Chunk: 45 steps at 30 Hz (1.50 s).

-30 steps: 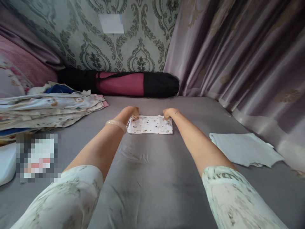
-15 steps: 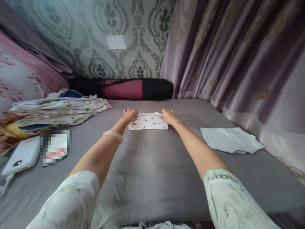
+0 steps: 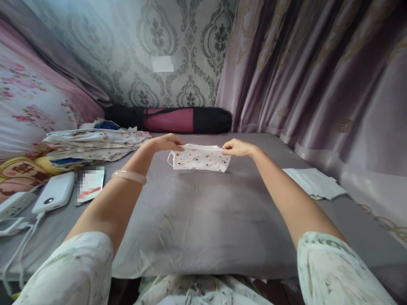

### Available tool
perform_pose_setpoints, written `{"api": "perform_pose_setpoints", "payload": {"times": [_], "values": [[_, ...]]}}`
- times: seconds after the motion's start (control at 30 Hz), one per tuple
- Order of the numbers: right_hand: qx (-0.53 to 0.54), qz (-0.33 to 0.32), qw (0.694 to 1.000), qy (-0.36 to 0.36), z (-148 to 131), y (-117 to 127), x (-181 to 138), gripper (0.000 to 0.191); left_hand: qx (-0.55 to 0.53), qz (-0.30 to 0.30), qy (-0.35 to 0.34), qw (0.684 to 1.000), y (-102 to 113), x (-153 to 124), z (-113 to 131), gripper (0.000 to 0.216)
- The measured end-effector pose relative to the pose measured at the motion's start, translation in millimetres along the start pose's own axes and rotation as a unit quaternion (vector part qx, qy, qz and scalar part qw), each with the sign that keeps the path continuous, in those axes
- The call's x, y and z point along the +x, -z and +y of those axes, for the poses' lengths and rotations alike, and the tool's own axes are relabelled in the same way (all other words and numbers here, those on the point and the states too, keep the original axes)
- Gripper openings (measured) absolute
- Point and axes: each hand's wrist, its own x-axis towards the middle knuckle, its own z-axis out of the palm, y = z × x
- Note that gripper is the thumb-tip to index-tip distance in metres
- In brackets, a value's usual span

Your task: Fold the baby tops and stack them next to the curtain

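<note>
A small folded white cloth garment with a scattered dark and gold print hangs between my two hands, just over the grey bed sheet. My left hand pinches its upper left corner, where a thin white loop of string or trim dangles. At the upper right corner, my right hand grips the fabric between thumb and fingers. The garment's lower edge casts a shadow on the sheet beneath it.
Left of me lie a pile of folded clothes, a white power bank with cables, a power strip and a phone. A light folded cloth lies right. A black and maroon roll bag lines the wall.
Both hands have lifted the garment's upper corners off the sheet and moved slightly apart. A string loop now shows at its left side. The view has shifted slightly left.
</note>
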Motion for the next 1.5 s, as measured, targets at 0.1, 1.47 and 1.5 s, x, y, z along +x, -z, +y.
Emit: {"api": "perform_pose_setpoints", "payload": {"times": [0.1, 1.47, 1.5], "values": [[0.07, -0.032, 0.997, 0.007, -2, 9, -11, 0.027, -0.044, -0.067, 0.002, 0.997, 10, -13, 12, 0.035], [-0.177, 0.22, 0.946, 0.158, 41, -131, -15, 0.039, 0.195, 0.184, -0.116, 0.956, -122, -30, -55, 0.04], [-0.178, 0.215, 0.947, 0.159, 41, -132, -17, 0.041, 0.195, 0.178, -0.117, 0.958, -122, -32, -55, 0.042]]}}
